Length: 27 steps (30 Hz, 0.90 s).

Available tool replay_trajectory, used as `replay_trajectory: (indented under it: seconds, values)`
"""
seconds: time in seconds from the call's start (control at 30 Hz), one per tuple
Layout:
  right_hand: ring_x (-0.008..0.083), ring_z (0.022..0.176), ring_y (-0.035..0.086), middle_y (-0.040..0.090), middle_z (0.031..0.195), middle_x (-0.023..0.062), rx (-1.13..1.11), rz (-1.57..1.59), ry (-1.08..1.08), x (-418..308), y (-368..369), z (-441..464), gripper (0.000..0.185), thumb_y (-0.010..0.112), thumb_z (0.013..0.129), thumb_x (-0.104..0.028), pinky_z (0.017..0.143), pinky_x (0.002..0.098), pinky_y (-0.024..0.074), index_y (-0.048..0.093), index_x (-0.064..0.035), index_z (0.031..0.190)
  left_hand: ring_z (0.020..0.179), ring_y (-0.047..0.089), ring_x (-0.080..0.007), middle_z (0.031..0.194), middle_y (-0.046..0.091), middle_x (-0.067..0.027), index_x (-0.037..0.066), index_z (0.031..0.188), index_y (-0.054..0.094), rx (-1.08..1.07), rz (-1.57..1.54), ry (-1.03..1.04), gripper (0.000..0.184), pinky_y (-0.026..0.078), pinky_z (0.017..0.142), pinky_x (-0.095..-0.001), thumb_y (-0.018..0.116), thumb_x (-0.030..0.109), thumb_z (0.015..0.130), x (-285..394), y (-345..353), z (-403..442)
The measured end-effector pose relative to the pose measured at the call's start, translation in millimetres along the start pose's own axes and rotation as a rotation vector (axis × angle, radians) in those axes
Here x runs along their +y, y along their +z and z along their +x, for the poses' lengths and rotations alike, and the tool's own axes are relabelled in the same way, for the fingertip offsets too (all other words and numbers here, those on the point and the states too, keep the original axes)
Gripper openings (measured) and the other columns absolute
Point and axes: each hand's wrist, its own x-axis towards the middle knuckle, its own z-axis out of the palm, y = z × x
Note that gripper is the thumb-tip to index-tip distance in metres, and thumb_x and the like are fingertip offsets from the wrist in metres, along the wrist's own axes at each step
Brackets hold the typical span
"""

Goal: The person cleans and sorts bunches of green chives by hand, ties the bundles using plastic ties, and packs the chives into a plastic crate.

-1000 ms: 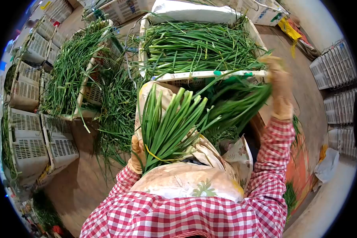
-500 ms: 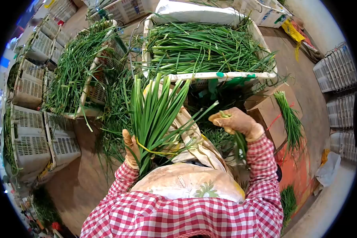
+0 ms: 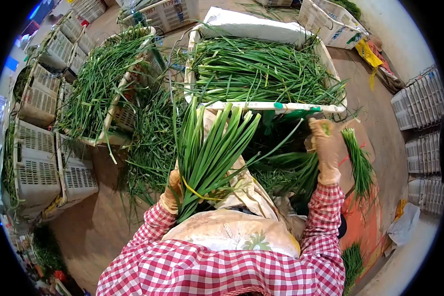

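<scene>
My left hand (image 3: 171, 191), in a tan glove, is closed around the lower left side of a bunch of garlic chives (image 3: 211, 158). Its pale cut ends point away from me, and a yellow band (image 3: 195, 191) loops round it near my apron. Out to the right, my gloved right hand (image 3: 325, 148) is raised with its fingers curled on a few loose garlic chives (image 3: 301, 165), whose leaves trail to the left of the wrist. The exact grip of those fingers is partly hidden.
Ahead stands a white crate (image 3: 276, 105) heaped with chives; another full crate (image 3: 114, 111) is at left. Loose leaves (image 3: 150, 143) cover the floor between. A tied bunch (image 3: 358, 165) lies at right. Stacked crates (image 3: 37, 167) line the left side, more (image 3: 419, 96) the right.
My right hand has moved outward to the right and away from me, with loose leaves trailing. The held bunch appears slightly farther right, and the yellow band now curves round it more closely.
</scene>
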Motion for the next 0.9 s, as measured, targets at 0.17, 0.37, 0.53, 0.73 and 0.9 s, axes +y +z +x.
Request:
replay_trajectory:
  seconds: [0.17,0.37,0.53,0.73,0.9]
  values:
    - [0.0037,0.046,0.043,0.060,0.068,-0.0012,-0.462,0.105,0.029,-42.4,-5.1,-17.4,0.033,0.069,0.083,-0.034,0.041,0.0179,0.0316,0.065,-0.0046,0.098,0.099,0.061,-0.0294,0.123,0.053,-0.0156,0.010,0.138,0.029,0.126,0.092,-0.020,0.079,0.053,0.084,-0.0421,0.067,0.045,0.079,-6.5,6.3,-0.9]
    - [0.0049,0.049,0.040,0.048,0.061,-0.0035,-0.941,0.642,0.094,-23.7,39.2,-25.5,0.060,0.072,0.078,-0.042,0.046,0.0199,0.0317,0.058,0.0045,0.113,0.117,0.052,-0.0258,0.134,0.046,-0.0138,0.004,0.141,0.029,0.121,0.219,-0.048,0.082,0.047,0.095,-0.0383,0.066,0.046,0.080,-11.1,24.4,13.2]
    - [0.0044,0.052,0.041,0.049,0.065,-0.0044,-0.821,0.549,0.125,-25.5,42.5,-24.1,0.051,0.070,0.080,-0.042,0.048,0.0182,0.0338,0.063,-0.0003,0.109,0.110,0.057,-0.0248,0.125,0.054,-0.0146,0.000,0.132,0.043,0.173,0.497,0.047,0.070,0.047,0.094,-0.0378,0.060,0.049,0.084,-12.5,32.4,25.8]
    - [0.0026,0.060,0.043,0.059,0.083,-0.0053,-0.812,0.579,0.044,-24.4,42.6,-25.8,0.047,0.072,0.078,-0.042,0.052,0.0182,0.0367,0.064,-0.0059,0.108,0.087,0.056,-0.0080,0.097,0.062,0.0027,0.004,0.103,0.065,0.183,0.744,0.064,0.025,0.045,0.077,-0.0216,0.055,0.025,0.093,-23.3,35.0,27.4]
    - [0.0044,0.084,0.056,0.062,0.095,-0.0004,-0.747,0.666,0.043,2.1,44.9,-23.1,0.060,0.075,0.075,-0.043,0.072,0.0186,0.0449,0.056,-0.0063,0.119,0.090,0.057,-0.0069,0.103,0.062,0.0019,0.003,0.116,0.058,-0.037,0.644,0.046,0.027,0.049,0.076,-0.0209,0.051,0.018,0.095,-33.7,27.1,30.7]
